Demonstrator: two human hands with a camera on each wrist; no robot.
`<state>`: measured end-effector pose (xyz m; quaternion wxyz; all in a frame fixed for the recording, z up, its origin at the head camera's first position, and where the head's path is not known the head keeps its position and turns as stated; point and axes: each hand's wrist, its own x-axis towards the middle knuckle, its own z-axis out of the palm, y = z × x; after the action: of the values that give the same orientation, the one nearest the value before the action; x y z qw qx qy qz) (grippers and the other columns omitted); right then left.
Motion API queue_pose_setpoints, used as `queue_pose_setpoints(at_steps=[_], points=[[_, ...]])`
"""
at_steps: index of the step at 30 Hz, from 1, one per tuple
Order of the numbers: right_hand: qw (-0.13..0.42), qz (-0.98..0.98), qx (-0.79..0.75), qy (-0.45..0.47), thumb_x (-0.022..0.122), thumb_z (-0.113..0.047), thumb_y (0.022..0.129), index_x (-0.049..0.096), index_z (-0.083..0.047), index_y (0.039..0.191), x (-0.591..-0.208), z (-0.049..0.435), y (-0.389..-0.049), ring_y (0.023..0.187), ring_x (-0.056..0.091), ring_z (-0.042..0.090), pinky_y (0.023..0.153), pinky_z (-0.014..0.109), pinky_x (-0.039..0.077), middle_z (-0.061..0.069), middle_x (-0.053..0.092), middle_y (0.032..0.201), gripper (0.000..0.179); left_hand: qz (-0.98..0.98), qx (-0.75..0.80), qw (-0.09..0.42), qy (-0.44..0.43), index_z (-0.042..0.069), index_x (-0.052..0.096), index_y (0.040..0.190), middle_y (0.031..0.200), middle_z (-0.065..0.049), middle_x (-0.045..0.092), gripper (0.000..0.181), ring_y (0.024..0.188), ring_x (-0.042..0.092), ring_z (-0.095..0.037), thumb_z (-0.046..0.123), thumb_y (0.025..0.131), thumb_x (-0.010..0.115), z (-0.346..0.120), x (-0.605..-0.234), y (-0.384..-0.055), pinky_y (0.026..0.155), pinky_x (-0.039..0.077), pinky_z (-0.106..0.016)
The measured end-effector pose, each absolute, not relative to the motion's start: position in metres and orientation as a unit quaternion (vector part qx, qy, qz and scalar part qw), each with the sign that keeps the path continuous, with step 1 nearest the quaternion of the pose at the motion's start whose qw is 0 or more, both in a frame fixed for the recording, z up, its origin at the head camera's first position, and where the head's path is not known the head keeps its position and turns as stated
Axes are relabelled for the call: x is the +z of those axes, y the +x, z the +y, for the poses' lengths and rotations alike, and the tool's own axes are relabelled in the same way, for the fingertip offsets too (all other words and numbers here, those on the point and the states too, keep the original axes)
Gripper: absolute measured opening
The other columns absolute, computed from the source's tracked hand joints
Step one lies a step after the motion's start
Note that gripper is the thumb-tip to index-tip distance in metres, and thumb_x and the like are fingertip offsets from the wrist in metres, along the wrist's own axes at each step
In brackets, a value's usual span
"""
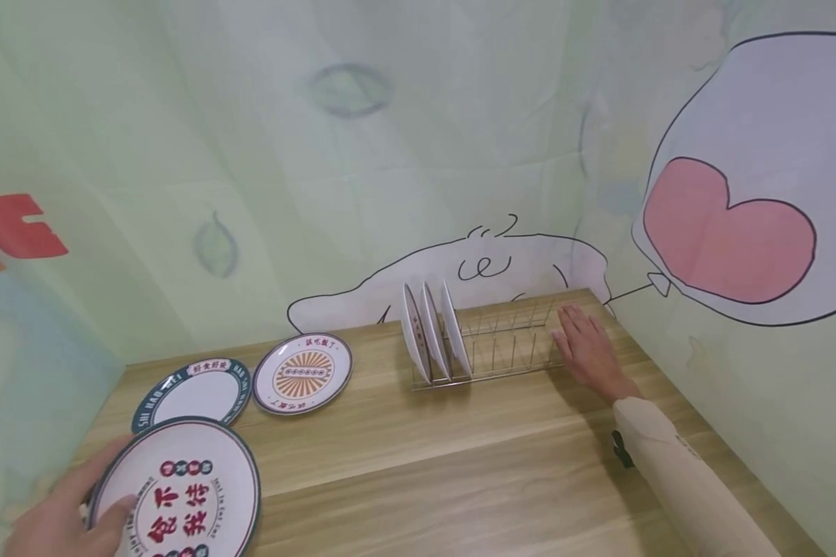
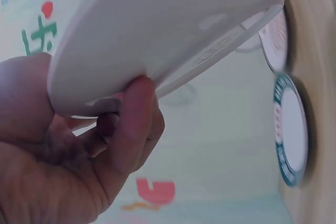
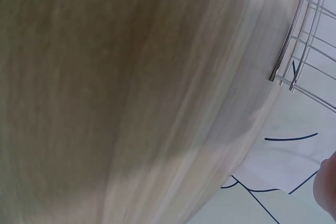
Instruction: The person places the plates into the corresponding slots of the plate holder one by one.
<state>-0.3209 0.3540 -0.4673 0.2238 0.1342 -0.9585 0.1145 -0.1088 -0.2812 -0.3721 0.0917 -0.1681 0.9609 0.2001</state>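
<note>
My left hand (image 1: 66,507) grips the edge of a white plate (image 1: 212,456) with red characters and a dark rim, thumb on its face. From beneath, in the left wrist view, the fingers (image 2: 137,124) press on the plate's white underside (image 2: 157,30). A wire dish rack (image 1: 508,373) stands toward the back of the table, with several plates (image 1: 428,333) upright in its left end. My right hand (image 1: 588,352) lies at the rack's right end with its fingers extended. Only one fingertip (image 3: 326,184) of it shows in the right wrist view.
A plate with an orange sunburst (image 1: 303,374) lies flat on the wooden table (image 1: 390,449), left of the rack. Beside it lies a green-rimmed plate (image 1: 205,394), partly covered by the held plate in the head view. A printed curtain (image 1: 251,155) borders the table's back and sides.
</note>
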Motion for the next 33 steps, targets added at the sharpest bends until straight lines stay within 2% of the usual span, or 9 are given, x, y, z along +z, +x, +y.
queue_pose_setpoints(at_steps=[4, 9, 14, 17, 22, 24, 28, 33], points=[[0.222, -0.959, 0.114, 0.133, 0.044, -0.020, 0.105, 0.042, 0.012, 0.144, -0.467, 0.354, -0.321, 0.144, 0.037, 0.044, 0.119, 0.060, 0.024, 0.029, 0.044, 0.150, 0.051, 0.968, 0.205, 0.063, -0.131, 0.016, 0.007, 0.162, 0.113, -0.027, 0.053, 0.082, 0.078, 0.057, -0.023, 0.020, 0.099, 0.060, -0.239, -0.349, -0.115, 0.062, 0.042, -0.031], [0.228, -0.957, 0.119, 0.137, 0.045, -0.020, 0.104, 0.042, 0.012, 0.144, -0.468, 0.355, -0.321, 0.143, 0.037, 0.044, 0.119, 0.060, 0.024, 0.029, 0.043, 0.150, 0.051, 0.972, 0.223, 0.030, -0.070, 0.023, 0.015, 0.162, 0.110, -0.022, 0.061, 0.073, 0.073, 0.058, -0.016, 0.017, 0.101, 0.055, -0.190, -0.325, -0.117, 0.054, 0.044, -0.025], [0.239, -0.953, 0.121, 0.142, 0.045, -0.019, 0.104, 0.043, 0.013, 0.143, -0.467, 0.355, -0.319, 0.141, 0.039, 0.045, 0.118, 0.061, 0.025, 0.030, 0.044, 0.149, 0.051, 0.970, 0.236, -0.046, 0.023, 0.021, 0.035, 0.156, 0.115, -0.017, 0.068, 0.066, 0.077, 0.060, -0.016, 0.009, 0.096, 0.060, -0.154, -0.313, -0.116, 0.060, 0.048, -0.024], [0.238, -0.953, 0.122, 0.140, 0.046, -0.019, 0.103, 0.043, 0.013, 0.143, -0.466, 0.354, -0.319, 0.141, 0.039, 0.045, 0.119, 0.060, 0.024, 0.030, 0.043, 0.150, 0.051, 0.964, 0.248, -0.067, 0.062, 0.021, 0.042, 0.152, 0.118, -0.014, 0.069, 0.065, 0.078, 0.060, -0.014, 0.004, 0.093, 0.062, -0.134, -0.311, -0.117, 0.061, 0.050, -0.023], [0.228, -0.956, 0.121, 0.139, 0.045, -0.020, 0.104, 0.041, 0.011, 0.144, -0.467, 0.354, -0.320, 0.143, 0.038, 0.045, 0.120, 0.058, 0.022, 0.029, 0.042, 0.151, 0.051, 0.951, 0.260, -0.110, 0.125, 0.022, 0.053, 0.145, 0.105, -0.003, 0.072, 0.062, 0.070, 0.055, -0.006, -0.002, 0.089, 0.063, -0.104, -0.311, -0.119, 0.057, 0.048, -0.019], [0.230, -0.955, 0.121, 0.140, 0.045, -0.020, 0.104, 0.042, 0.012, 0.144, -0.467, 0.354, -0.320, 0.142, 0.038, 0.045, 0.120, 0.059, 0.023, 0.029, 0.043, 0.150, 0.051, 0.945, 0.262, -0.125, 0.147, 0.021, 0.056, 0.142, 0.103, 0.000, 0.072, 0.061, 0.069, 0.054, -0.005, -0.003, 0.087, 0.064, -0.093, -0.311, -0.119, 0.059, 0.048, -0.019], [0.234, -0.954, 0.125, 0.140, 0.044, -0.019, 0.104, 0.042, 0.012, 0.144, -0.468, 0.353, -0.320, 0.142, 0.037, 0.045, 0.119, 0.060, 0.024, 0.030, 0.043, 0.150, 0.051, 0.932, 0.273, -0.147, 0.186, 0.021, 0.060, 0.138, 0.112, 0.002, 0.072, 0.059, 0.077, 0.057, -0.005, -0.005, 0.085, 0.066, -0.074, -0.311, -0.122, 0.066, 0.052, -0.022], [0.226, -0.956, 0.128, 0.135, 0.043, -0.020, 0.105, 0.041, 0.012, 0.145, -0.467, 0.353, -0.319, 0.143, 0.036, 0.045, 0.119, 0.060, 0.023, 0.029, 0.042, 0.151, 0.051, 0.915, 0.300, -0.151, 0.222, 0.019, 0.061, 0.137, 0.114, -0.001, 0.073, 0.059, 0.077, 0.059, -0.005, -0.007, 0.085, 0.064, -0.054, -0.309, -0.131, 0.064, 0.052, -0.021]])
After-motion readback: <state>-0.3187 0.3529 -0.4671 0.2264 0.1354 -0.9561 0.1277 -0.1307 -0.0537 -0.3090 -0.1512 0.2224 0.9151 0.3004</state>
